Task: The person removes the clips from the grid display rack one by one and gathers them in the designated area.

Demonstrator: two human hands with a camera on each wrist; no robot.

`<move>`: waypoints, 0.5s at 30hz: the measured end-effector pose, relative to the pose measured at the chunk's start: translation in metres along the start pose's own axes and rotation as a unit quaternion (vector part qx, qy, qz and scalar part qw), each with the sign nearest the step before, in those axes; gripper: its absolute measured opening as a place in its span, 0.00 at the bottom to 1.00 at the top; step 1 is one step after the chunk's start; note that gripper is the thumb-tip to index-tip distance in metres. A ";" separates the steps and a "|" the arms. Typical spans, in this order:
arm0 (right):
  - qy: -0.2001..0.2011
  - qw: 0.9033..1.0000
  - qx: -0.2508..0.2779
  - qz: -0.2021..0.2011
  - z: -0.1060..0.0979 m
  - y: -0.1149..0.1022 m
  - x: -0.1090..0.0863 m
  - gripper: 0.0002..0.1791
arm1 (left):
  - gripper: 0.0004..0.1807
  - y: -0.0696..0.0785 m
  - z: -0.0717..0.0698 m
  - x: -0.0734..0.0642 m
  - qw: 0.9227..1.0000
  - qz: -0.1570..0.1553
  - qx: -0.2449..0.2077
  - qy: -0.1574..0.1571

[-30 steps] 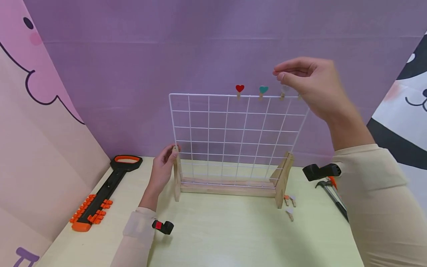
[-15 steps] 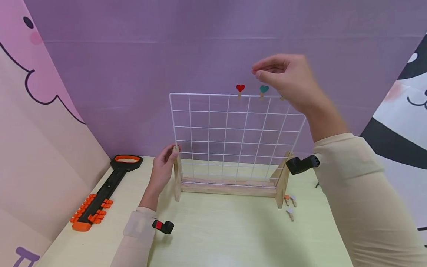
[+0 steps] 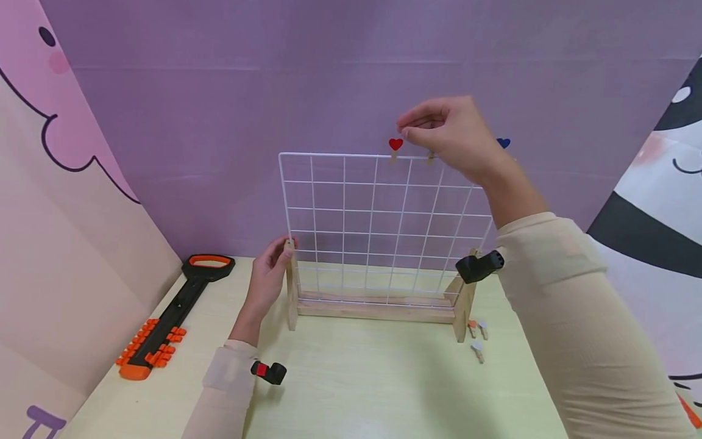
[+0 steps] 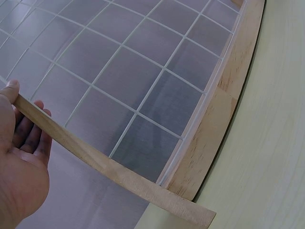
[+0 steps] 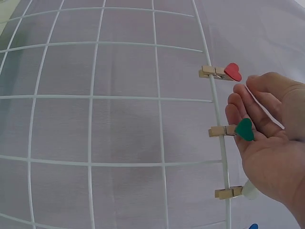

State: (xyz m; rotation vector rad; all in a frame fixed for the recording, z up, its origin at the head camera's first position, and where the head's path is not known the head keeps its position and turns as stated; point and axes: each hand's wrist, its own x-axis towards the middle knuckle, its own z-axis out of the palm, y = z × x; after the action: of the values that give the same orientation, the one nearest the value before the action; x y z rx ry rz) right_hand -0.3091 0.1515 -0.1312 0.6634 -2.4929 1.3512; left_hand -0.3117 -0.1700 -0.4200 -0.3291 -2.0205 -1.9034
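Note:
A white wire grid (image 3: 359, 210) stands upright in a wooden stand (image 3: 378, 312). My left hand (image 3: 267, 277) grips the top of the stand's left upright (image 4: 102, 162), with the thumb on one side and the fingers behind. Small wooden clothespins with hearts are clipped along the grid's top bar. My right hand (image 3: 457, 137) is raised over that bar, fingers bent and nothing between them. Its fingertips are right by the red heart clothespin (image 5: 232, 72). The green heart clothespin (image 5: 245, 130) is beside the palm, and a white one (image 5: 249, 190) lies below it.
A blue heart (image 3: 503, 143) shows behind my right wrist. Three loose clothespins (image 3: 477, 352) lie on the table by the stand's right foot. A black and orange tool (image 3: 175, 314) with orange clips lies at the left. A purple backdrop (image 3: 219, 122) hangs behind.
My right hand has moved left along the top bar, from the right end towards the red heart clothespin. The blue heart has come into view behind it. My left hand stays put.

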 end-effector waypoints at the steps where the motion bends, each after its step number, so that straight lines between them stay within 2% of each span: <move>1: -0.003 1.000 -0.004 0.003 0.000 0.001 0.000 0.12 | 0.24 0.000 0.000 0.000 1.000 0.001 0.000 0.000; 15: -0.029 0.999 -0.016 0.029 0.005 0.005 0.001 0.13 | 0.23 0.001 0.003 -0.002 1.000 -0.002 0.007 0.003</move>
State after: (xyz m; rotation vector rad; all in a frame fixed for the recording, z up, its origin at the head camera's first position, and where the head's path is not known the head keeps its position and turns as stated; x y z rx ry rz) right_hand -0.3122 0.1497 -0.1374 0.6365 -2.5935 1.3270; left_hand -0.3097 -0.1664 -0.4197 -0.3144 -2.0323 -1.8889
